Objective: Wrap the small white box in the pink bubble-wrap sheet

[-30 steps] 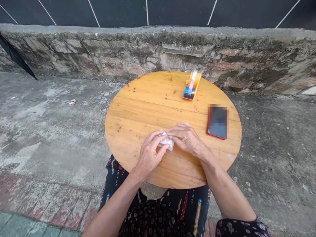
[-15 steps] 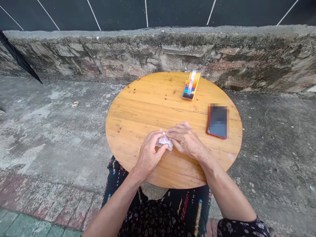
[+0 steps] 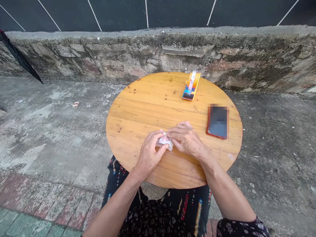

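Note:
A small crumpled white packet with a little red on it (image 3: 165,141) lies pinched between both hands on a round wooden table (image 3: 138,108). My left hand (image 3: 149,153) grips its left side between thumb and fingers. My right hand (image 3: 185,138) presses on its right side with fingers curled over it. Most of the packet is hidden by my fingers.
A red-cased phone (image 3: 217,120) lies on the table to the right of my hands. An orange and blue box (image 3: 191,85) sits near the table's far edge. Beyond the table runs a low stone wall (image 3: 98,56). Rough concrete ground surrounds the table.
The hands and the packet stay almost still; the packet has turned slightly, showing more red than a second ago. The camera has shifted a little.

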